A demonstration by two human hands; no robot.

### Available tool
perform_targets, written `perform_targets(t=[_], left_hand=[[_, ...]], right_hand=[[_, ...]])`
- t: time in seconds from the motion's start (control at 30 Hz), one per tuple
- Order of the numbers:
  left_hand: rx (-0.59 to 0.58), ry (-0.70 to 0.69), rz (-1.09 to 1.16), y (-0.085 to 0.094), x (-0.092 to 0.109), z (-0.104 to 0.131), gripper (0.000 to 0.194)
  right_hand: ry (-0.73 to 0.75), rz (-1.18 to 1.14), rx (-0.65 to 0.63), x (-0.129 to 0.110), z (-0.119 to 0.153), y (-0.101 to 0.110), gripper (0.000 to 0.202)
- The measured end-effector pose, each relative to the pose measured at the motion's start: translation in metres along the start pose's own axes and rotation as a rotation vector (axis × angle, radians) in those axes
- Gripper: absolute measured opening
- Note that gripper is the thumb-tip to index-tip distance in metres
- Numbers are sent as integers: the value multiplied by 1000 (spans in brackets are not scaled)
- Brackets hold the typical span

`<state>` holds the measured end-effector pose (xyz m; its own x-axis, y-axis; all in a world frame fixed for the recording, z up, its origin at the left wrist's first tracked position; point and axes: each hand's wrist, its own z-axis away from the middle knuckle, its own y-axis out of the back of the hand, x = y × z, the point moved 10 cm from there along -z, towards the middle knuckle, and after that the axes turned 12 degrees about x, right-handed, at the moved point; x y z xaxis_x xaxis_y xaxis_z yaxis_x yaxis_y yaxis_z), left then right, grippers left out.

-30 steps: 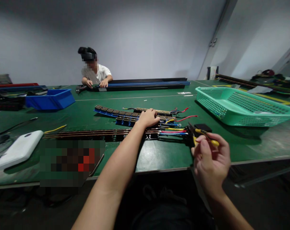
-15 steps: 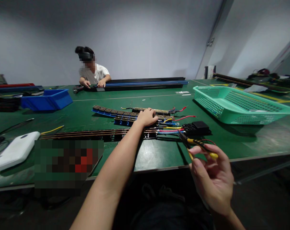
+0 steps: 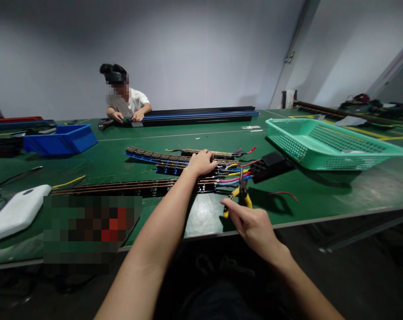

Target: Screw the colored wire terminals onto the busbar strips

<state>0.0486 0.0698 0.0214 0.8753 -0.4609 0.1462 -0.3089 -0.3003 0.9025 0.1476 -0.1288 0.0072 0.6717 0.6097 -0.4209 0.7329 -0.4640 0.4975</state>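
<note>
My left hand (image 3: 201, 163) presses down on the blue-backed strips with copper rails (image 3: 169, 166), its fingers curled over them and partly hidden. My right hand (image 3: 254, 224) grips yellow-handled pliers (image 3: 243, 189), whose jaws point up at the coloured wires (image 3: 233, 180). Whether the jaws close on a wire I cannot tell. These wires run from the long black rail strip (image 3: 141, 189) toward a black connector block (image 3: 269, 166), which sits at a slant. Right of the pliers lies a loose red piece of wire (image 3: 284, 194).
A green mesh basket (image 3: 331, 160) stands at the right, a blue bin (image 3: 63, 141) at the left. Near the left edge lies a white device (image 3: 19, 209). Across the table a person (image 3: 128, 102) handles long black and blue profiles (image 3: 201, 116).
My right hand has swung left and turned over, carrying the pliers from beside the connector block to the wires. The block has tilted. My left hand stays on the strips.
</note>
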Motion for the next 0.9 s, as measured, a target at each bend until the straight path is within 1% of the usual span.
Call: perform_targets(t=[0.07, 0.1, 0.17, 0.2, 0.23, 0.27, 0.33, 0.4, 0.47, 0.53, 0.6, 0.67, 0.73, 0.83, 0.9], left_hand=[[2, -1, -4, 0, 0, 0, 32], [3, -2, -6, 0, 0, 0, 33], [6, -6, -8, 0, 0, 0, 32], [6, -8, -8, 0, 0, 0, 32], [5, -10, -8, -1, -1, 0, 32], [4, -10, -8, -1, -1, 0, 31], [-1, -7, -6, -1, -1, -1, 31], [-2, -4, -2, -1, -1, 0, 31], [0, -8, 0, 0, 0, 0, 31], [2, -12, -1, 0, 1, 0, 31], [2, -8, -4, 1, 1, 0, 31], [2, 0, -4, 1, 0, 0, 31], [-1, 5, -2, 1, 0, 0, 31], [-1, -4, -4, 1, -1, 0, 30], [0, -8, -4, 1, -1, 0, 31]], right_hand=[[34, 32, -67, -4, -2, -4, 31], [12, 19, -95, -3, -3, -6, 29], [-99, -83, -128, 4, -6, -9, 24], [-183, -169, -112, 9, -7, -8, 22], [-275, -272, -66, 15, -7, -5, 22], [-368, -385, 6, 21, -6, -1, 24], [-535, -616, 185, 32, -2, 8, 33], [-649, -791, 315, 37, 4, 14, 40], [-726, -888, 364, 37, 7, 15, 46], [-797, -936, 407, 38, 8, 17, 50], [-862, -961, 459, 42, 11, 18, 49], [-864, -928, 482, 44, 14, 18, 43], [-783, -776, 434, 40, 16, 17, 33], [-523, -427, 313, 22, 18, 18, 20], [-338, -259, 285, 6, 20, 21, 18]])
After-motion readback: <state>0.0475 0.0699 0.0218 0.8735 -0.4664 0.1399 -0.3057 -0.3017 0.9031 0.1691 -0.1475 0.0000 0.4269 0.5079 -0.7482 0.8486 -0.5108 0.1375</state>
